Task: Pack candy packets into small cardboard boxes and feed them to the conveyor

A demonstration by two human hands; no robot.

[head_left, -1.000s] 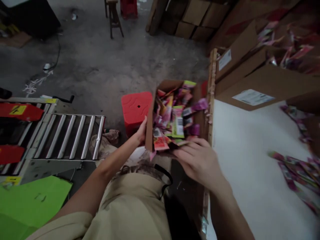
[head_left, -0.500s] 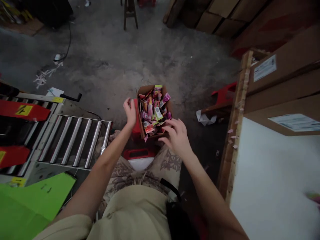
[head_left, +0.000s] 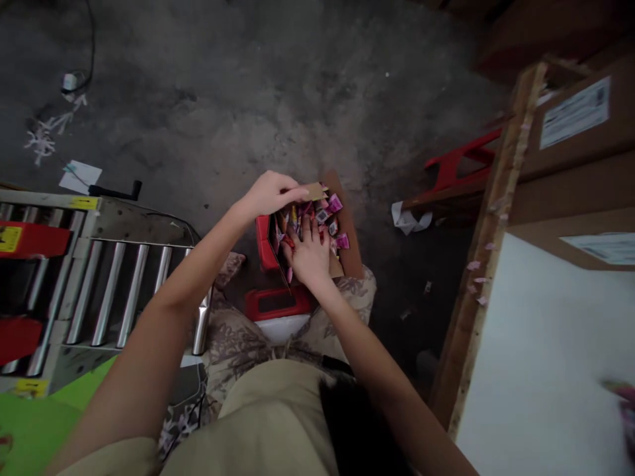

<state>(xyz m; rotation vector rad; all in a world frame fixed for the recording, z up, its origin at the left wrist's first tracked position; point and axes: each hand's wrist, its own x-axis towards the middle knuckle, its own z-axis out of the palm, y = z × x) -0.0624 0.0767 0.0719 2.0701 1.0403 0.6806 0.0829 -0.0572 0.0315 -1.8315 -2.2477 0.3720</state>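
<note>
A small cardboard carton [head_left: 350,231] full of colourful wrapped packets [head_left: 336,203] stands at my knees. At its far side my left hand [head_left: 272,192] pinches a tan cardboard flap [head_left: 314,192] between thumb and fingers, bent over the packets. My right hand [head_left: 310,254] lies palm down on the packets inside the carton, fingers stretched and spread. Several packets poke up at the right, beside the raised right flap. A red stool [head_left: 268,248] shows beneath and to the left of the carton.
On the left runs a roller conveyor [head_left: 114,291] with a black crank handle [head_left: 119,190]. At the right is a wood-edged white table [head_left: 540,357] bearing large labelled cartons [head_left: 575,158]. A red stool [head_left: 461,162] and crumpled paper [head_left: 411,218] are near its side.
My left hand has moved right to the carton's far flap and taken hold of it. My right hand has gone from the near right edge onto the packets. The right flap now leans outward.
</note>
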